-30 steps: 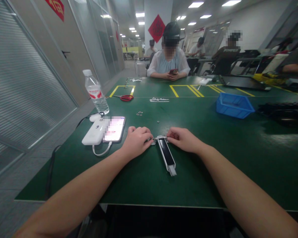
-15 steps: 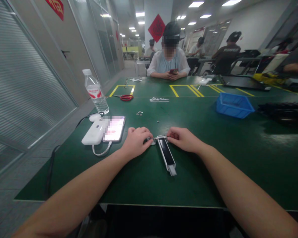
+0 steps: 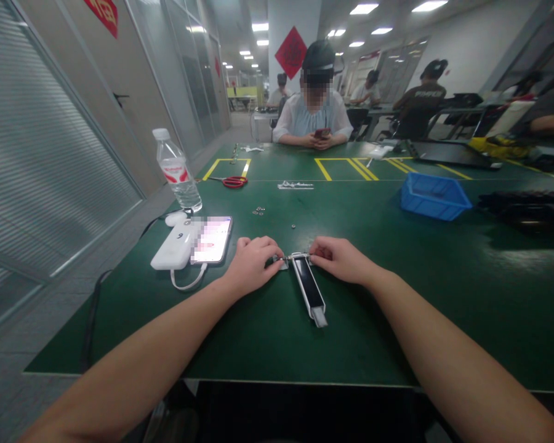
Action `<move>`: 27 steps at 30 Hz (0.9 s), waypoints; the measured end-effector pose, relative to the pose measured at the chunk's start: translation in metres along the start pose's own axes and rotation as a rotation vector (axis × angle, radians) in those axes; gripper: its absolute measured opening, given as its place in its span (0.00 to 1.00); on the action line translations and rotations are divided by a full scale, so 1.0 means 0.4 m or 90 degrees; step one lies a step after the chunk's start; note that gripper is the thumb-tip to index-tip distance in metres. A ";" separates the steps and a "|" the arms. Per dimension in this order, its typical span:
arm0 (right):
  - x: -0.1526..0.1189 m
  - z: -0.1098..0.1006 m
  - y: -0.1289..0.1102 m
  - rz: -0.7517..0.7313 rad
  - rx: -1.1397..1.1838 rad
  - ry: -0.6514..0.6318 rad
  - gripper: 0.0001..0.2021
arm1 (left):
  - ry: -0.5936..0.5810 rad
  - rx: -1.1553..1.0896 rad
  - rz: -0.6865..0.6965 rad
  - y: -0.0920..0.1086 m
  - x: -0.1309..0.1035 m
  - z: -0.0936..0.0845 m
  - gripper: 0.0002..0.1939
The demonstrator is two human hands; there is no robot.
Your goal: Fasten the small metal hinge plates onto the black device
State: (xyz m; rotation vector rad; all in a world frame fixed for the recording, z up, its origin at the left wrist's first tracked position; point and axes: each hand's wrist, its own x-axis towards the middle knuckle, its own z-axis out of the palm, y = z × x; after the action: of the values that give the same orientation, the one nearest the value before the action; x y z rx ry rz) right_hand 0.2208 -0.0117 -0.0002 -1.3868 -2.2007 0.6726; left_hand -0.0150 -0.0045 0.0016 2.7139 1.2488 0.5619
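Note:
On the green table lies a long, narrow device [image 3: 309, 283] with a black face, a white frame and a pale grey tab at its near end. A thin metal crosspiece [image 3: 298, 256] runs across its far end. My left hand [image 3: 255, 263] is closed in a pinch at the left end of this crosspiece, beside a small pale plate [image 3: 284, 264]. At the right end my right hand [image 3: 336, 257] pinches too, with curled fingers. The fingertips hide the ends they grip. A small metal ring [image 3: 293, 226] lies just beyond, and several more rings [image 3: 258, 211] sit farther left.
Left of my hands are a phone [image 3: 213, 240], a white power bank [image 3: 170, 246] with a cable, and a water bottle [image 3: 179, 172]. Red-handled scissors [image 3: 235, 182] and white strips [image 3: 295, 185] lie farther back. A blue bin [image 3: 435, 197] stands right. A person [image 3: 314, 117] sits opposite.
The view has shifted very slightly. Both hands and the device keep the same positions on the table.

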 end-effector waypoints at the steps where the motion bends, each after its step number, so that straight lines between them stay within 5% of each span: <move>1: 0.000 0.000 0.000 0.001 0.001 0.001 0.02 | 0.001 0.000 0.000 -0.001 0.001 0.001 0.05; 27: -0.002 -0.004 -0.007 0.009 0.000 -0.003 0.02 | -0.005 -0.042 -0.028 0.005 0.003 0.000 0.04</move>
State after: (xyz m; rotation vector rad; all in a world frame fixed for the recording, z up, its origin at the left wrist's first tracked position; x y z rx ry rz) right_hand 0.2199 -0.0132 0.0027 -1.4033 -2.1962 0.6824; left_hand -0.0129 -0.0047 0.0024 2.6259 1.2628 0.5767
